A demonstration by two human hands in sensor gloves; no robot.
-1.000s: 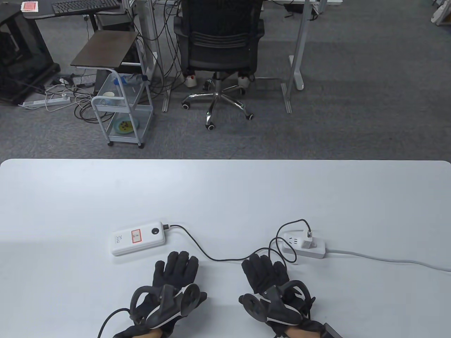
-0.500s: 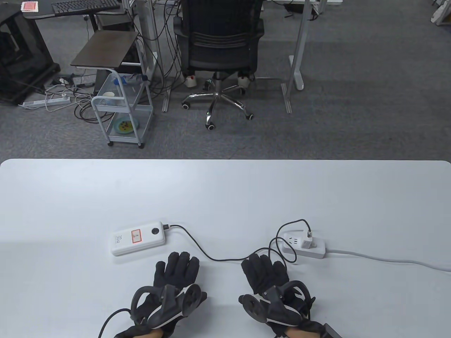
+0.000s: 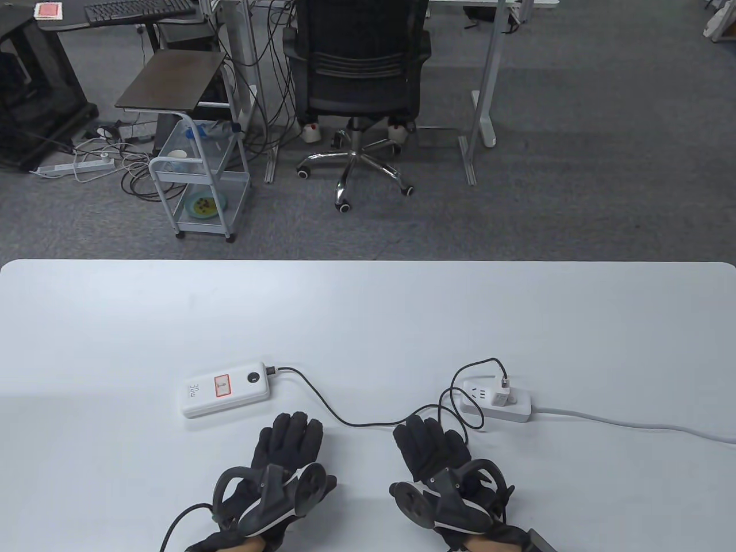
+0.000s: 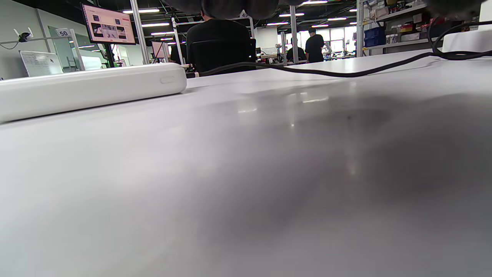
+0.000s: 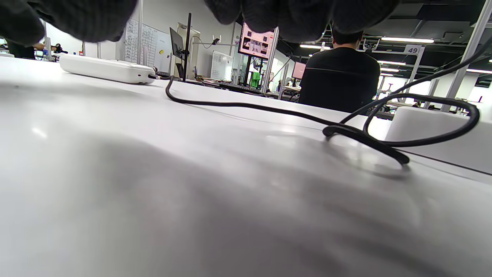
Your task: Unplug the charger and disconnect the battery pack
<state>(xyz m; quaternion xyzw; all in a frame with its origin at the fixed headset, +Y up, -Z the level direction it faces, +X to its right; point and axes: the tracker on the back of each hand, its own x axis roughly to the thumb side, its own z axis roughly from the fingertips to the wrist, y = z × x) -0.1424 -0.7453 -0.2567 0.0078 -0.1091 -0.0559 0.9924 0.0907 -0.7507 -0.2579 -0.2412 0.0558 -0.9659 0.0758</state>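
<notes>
A white battery pack [image 3: 226, 388] lies on the white table [image 3: 368, 310], left of centre; it also shows in the left wrist view [image 4: 84, 90] and the right wrist view [image 5: 105, 68]. A black cable [image 3: 339, 418] runs from its right end to a white charger [image 3: 501, 396] plugged into a white power strip [image 3: 495, 401]. The cable loops near the strip [image 5: 423, 130]. My left hand [image 3: 287, 445] lies flat on the table just in front of the pack, holding nothing. My right hand [image 3: 428, 445] lies flat beside the cable loops, holding nothing.
The power strip's grey lead [image 3: 632, 422] runs off the table's right edge. Beyond the table's far edge stand an office chair [image 3: 356, 75], a wheeled cart [image 3: 198, 184] and desks on grey carpet.
The left hand has shifted very slightly. The right hand, the pack, cable and charger have not moved.
</notes>
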